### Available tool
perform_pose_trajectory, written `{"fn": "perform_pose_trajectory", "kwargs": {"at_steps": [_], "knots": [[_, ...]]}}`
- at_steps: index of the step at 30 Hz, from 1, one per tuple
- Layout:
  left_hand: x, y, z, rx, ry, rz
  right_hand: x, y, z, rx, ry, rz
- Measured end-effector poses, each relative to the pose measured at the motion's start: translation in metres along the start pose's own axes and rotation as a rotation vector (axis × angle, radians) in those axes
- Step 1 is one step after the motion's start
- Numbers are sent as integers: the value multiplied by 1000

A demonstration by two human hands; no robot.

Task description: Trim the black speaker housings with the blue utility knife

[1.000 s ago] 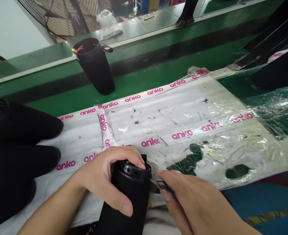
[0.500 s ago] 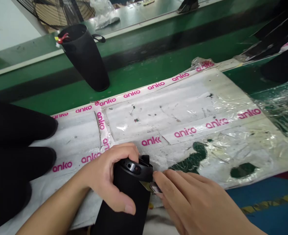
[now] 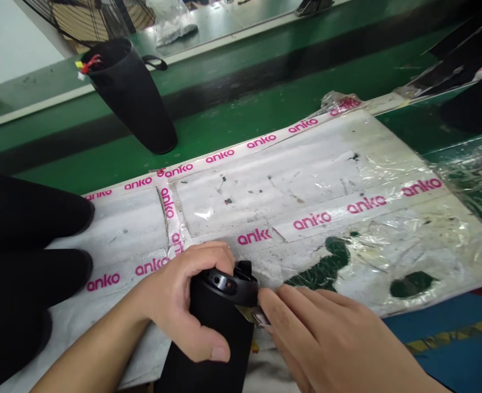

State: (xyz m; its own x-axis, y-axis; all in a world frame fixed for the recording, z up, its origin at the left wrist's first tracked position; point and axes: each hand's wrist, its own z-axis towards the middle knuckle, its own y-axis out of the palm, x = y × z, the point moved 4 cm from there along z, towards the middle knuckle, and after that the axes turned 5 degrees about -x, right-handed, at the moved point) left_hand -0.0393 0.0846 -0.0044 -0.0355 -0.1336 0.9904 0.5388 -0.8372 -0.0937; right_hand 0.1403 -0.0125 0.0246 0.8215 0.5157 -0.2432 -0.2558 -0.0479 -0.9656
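A black cloth-covered cylindrical speaker (image 3: 214, 341) tilts up from the bottom edge, its glossy black end ring (image 3: 228, 288) facing up and showing small ports. My left hand (image 3: 187, 297) is wrapped round its upper end, fingers over the ring and thumb along the cloth side. Pinched in my right hand (image 3: 320, 333) is a thin flat metal blade (image 3: 260, 317), probably a knife. Its tip lies against the seam where cloth meets ring. Most of the blade's handle is hidden by my fingers, and the speaker's lower end is out of view.
Under my hands lies a white board (image 3: 290, 180) taped with pink "anko" lettering and torn in places. Several black cylinders (image 3: 31, 213) lie at the left. Behind, a green conveyor belt (image 3: 241, 109) carries an upright black sleeve (image 3: 136, 103) with red wires.
The upright black sleeve has shifted slightly left along the belt. Both hands, the speaker and the blade stay almost where they were.
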Motion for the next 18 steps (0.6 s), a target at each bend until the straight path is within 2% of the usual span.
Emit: {"fn": "perform_pose_trajectory", "kwargs": {"at_steps": [10,15,18], "knots": [[8,2,7,-40,-23,107,-11,4,0,54,73,-181],[14,2,9,-51,-56,141,-12,5,1,-5,102,-118],[15,3,8,-74,-93,134,-9,-3,9,-131,115,-62]]}}
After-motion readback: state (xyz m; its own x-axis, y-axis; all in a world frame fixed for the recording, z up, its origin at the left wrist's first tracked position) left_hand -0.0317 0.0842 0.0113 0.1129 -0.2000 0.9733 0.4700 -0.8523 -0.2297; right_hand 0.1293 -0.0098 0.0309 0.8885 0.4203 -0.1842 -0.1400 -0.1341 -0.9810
